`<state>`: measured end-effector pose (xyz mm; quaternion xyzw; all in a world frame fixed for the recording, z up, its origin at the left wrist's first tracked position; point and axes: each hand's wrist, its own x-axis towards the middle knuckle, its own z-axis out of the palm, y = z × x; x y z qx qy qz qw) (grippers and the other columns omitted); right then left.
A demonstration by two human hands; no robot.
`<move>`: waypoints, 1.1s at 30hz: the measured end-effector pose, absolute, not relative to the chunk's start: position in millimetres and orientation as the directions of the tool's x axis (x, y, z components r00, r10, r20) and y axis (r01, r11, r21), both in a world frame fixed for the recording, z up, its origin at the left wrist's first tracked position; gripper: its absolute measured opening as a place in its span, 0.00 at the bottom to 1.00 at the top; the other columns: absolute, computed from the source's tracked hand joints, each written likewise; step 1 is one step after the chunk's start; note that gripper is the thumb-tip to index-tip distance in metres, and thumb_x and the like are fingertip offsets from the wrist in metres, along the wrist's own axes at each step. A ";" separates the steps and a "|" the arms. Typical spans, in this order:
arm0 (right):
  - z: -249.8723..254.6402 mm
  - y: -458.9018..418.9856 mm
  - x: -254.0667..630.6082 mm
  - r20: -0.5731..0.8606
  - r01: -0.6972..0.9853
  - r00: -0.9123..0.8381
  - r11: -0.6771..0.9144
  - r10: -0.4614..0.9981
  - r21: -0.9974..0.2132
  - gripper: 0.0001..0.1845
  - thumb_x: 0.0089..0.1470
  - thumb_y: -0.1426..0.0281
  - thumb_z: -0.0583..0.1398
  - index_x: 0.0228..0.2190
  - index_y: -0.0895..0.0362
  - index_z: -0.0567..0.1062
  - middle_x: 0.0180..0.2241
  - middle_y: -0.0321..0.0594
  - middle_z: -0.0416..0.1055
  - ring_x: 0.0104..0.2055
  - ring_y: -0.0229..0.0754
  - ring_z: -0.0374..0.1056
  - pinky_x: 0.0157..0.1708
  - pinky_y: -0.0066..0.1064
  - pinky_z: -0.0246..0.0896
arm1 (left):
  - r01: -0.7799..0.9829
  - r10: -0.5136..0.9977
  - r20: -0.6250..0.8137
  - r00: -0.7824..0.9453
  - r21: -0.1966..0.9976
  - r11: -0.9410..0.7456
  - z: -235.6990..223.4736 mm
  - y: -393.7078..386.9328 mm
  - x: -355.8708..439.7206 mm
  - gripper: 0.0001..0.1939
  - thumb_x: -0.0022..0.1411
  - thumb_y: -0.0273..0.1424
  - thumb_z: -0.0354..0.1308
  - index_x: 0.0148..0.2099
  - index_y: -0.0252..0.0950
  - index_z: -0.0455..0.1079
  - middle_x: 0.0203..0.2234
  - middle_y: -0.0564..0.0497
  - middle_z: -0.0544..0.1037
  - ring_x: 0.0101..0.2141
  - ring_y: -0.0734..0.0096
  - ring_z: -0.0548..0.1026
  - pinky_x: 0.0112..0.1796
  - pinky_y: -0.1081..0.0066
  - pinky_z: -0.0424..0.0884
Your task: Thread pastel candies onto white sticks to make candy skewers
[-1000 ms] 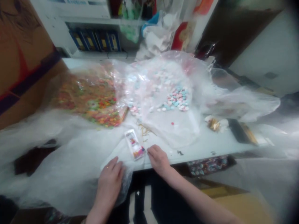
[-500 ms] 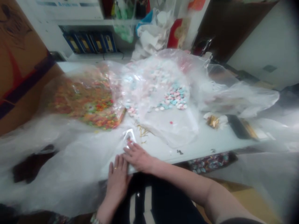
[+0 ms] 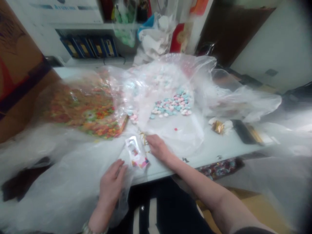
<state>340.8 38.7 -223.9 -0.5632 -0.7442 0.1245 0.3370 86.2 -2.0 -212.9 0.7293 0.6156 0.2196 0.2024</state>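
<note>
At lower left, thin, crumpled plastic film (image 3: 56, 182), soft and slippery. Next, lower centre-left, left hand (image 3: 112, 177) with fingers loosely curved, too blurred to tell whether holding anything. Just below centre, flat on the bench (image 3: 214, 143), a glossy printed packet (image 3: 136, 153): likely light, limp and slick, best pinched by a side edge. Just beside, thin gold strips (image 3: 143, 139), probably bendable. At their right, right hand (image 3: 158, 148), fingers bunched narrow, any hold hidden. Farther right, smooth rounded pastel pieces (image 3: 172, 105)

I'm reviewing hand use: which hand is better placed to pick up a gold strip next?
Probably the right hand: its fingertips are right by the gold strips, while the packet lies between those strips and the left hand.
</note>
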 end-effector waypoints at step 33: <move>-231.7 -26.0 265.9 0.360 0.643 -0.580 0.682 0.730 -0.348 0.19 0.45 0.86 0.54 0.38 0.61 0.74 0.45 0.51 0.72 0.48 0.53 0.63 0.54 0.48 0.63 | 0.989 0.884 0.446 -0.139 0.102 0.104 -167.3 -25.4 17.0 0.18 0.64 0.32 0.55 0.54 0.35 0.73 0.58 0.35 0.69 0.61 0.39 0.61 0.59 0.31 0.43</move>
